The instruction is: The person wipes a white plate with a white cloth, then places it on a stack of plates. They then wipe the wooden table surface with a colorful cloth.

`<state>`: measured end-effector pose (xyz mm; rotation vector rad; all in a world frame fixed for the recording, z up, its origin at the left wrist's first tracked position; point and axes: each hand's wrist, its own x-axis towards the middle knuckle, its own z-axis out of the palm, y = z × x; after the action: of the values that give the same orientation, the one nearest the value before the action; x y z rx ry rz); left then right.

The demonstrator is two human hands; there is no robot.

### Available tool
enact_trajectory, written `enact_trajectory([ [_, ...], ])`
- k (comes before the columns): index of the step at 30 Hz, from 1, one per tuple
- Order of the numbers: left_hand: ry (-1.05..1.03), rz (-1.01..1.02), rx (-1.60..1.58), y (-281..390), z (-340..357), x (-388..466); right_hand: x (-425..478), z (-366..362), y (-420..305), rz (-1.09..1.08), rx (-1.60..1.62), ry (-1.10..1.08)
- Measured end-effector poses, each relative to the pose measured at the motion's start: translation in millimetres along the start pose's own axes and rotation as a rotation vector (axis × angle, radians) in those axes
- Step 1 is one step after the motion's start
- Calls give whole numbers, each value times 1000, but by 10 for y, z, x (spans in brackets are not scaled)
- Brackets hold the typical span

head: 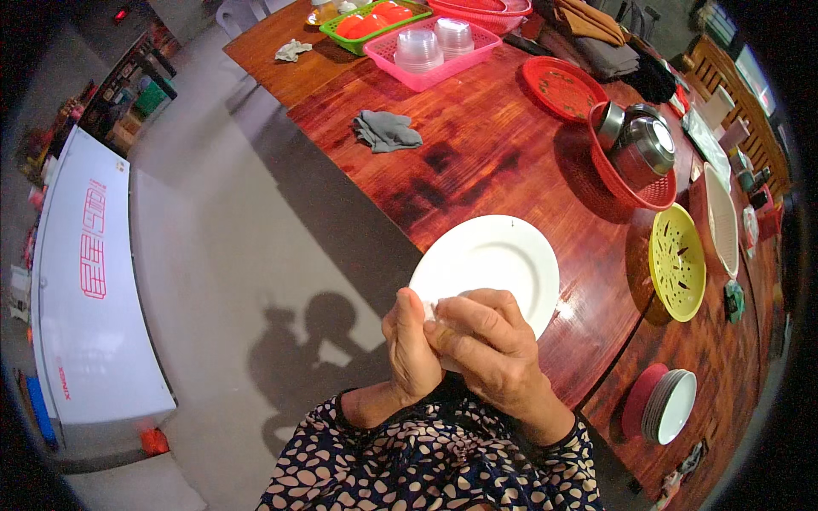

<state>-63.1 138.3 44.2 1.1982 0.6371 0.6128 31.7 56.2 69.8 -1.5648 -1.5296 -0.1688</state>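
Note:
A round white plate [492, 255] is held up in front of my body, over the near edge of the wooden table. My left hand [412, 348] grips its near rim, with the thumb pointing up. Against that same rim my right hand [495, 348] pinches a small wad of white tissue or cloth [431, 310], mostly covered by the fingers. The two hands nearly touch. A small dark mark shows on the plate's far rim.
On the table [460, 166] lie a grey cloth [386, 131], a pink basket [409, 76] of clear plastic cups, a red basket [629, 191] with metal bowls, a yellow colander [677, 262] and stacked plates [677, 409]. A white chest freezer [96, 332] stands at left.

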Motion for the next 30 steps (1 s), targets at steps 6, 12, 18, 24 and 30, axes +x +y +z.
enact_trajectory([
  [6,-53,-34,-223,-63,125,-35,-121,-140,-59,62,-13,2],
  [12,-43,-57,-231,-7,355,-119,-155,-216,33,69,-272,218],
  [18,-139,-27,-288,10,463,-182,-314,-400,113,158,-557,380],
  [24,-108,-44,-238,-48,548,-215,-591,-472,41,222,-526,395],
  [30,-152,-79,-264,-76,628,-240,-842,-460,-221,204,-396,273],
])
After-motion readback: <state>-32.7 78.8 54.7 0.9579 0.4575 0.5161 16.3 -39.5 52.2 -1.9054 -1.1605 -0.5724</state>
